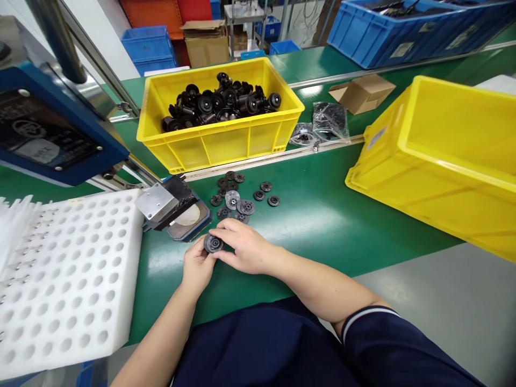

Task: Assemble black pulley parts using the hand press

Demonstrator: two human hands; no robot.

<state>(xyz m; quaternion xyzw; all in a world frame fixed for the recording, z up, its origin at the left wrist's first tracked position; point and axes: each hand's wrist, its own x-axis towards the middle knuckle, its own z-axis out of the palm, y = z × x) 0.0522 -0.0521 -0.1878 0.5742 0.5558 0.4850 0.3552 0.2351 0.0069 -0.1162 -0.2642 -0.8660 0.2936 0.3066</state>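
Observation:
Between my two hands is a round black flanged part [214,243], its ringed face turned up toward me. My left hand [197,263] grips it from the left and below. From the right, the thumb and fingers of my right hand [242,247] pinch its rim. Just beyond, several black discs [233,200] lie loose on the green table, some overlapping. Three more small black discs [266,194] sit apart to their right. Close on the left stands the base of a bench press [187,215], with a metal block over a round pale pad.
A yellow bin [213,145] full of black spool-like parts stands behind the discs. Another yellow bin [443,161] is at right. White foam [80,279] with rows of holes lies left. Plastic bags [330,121], a small carton [365,92] and blue crates [387,37] are farther back.

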